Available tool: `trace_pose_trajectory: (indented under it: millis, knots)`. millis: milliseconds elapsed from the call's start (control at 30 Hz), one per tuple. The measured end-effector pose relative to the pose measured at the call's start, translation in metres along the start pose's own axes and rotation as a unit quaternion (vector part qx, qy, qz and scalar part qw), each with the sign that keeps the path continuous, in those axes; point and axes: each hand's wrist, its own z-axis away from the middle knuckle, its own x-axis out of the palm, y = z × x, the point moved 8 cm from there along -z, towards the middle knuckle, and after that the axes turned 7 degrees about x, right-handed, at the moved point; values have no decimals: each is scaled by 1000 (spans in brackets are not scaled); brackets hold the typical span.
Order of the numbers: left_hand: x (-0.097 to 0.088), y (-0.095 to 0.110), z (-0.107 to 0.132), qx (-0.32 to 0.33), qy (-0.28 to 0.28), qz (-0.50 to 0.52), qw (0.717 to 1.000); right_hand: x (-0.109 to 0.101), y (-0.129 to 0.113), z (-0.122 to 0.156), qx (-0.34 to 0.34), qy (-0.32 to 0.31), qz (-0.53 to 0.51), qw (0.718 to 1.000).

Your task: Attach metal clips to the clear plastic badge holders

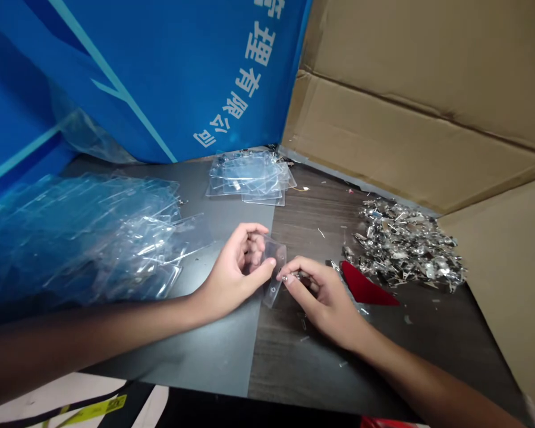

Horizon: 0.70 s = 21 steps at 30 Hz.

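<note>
My left hand [237, 267] grips a clear plastic badge holder [275, 271] upright by its upper edge, thumb on the front. My right hand [317, 299] pinches a small metal clip [296, 276] between thumb and forefinger, and the clip touches the holder's face near my left thumb. The fingers partly hide the clip. A heap of similar metal clips [403, 246] lies to the right of my right hand. A large pile of clear holders [84, 238] lies to the left, and a smaller stack [249, 177] sits at the back.
A red triangular piece [365, 286] lies beside the clip heap. Loose bits of metal dot the dark wood-grain table [294, 368], partly covered by a grey sheet [205, 351]. Cardboard panels [410, 113] wall the back and right, and a blue printed banner [160, 77] stands behind.
</note>
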Motion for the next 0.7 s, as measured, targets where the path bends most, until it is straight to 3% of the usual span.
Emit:
trace_pose_trajectory:
  millis: [200, 333, 467, 567, 667, 700]
  knots:
    - [-1, 3, 0, 18, 14, -17, 1000, -1, -5, 2, -25, 7, -5, 1000]
    - [0, 2, -1, 43, 15, -42, 998, 1, -6, 3, -3, 23, 4, 1000]
    - [-4, 13, -6, 80, 1, -124, 989, 0, -7, 5, 2, 65, 29, 997]
    - [-4, 53, -6, 135, -15, -184, 974, -2, -9, 6, -12, 85, 36, 996]
    - [4, 123, 8, 227, -31, -146, 962, -3, -8, 6, -6, 86, 35, 996]
    - [7, 143, 12, 228, -39, -108, 967, -2, -7, 6, -2, 83, 35, 996]
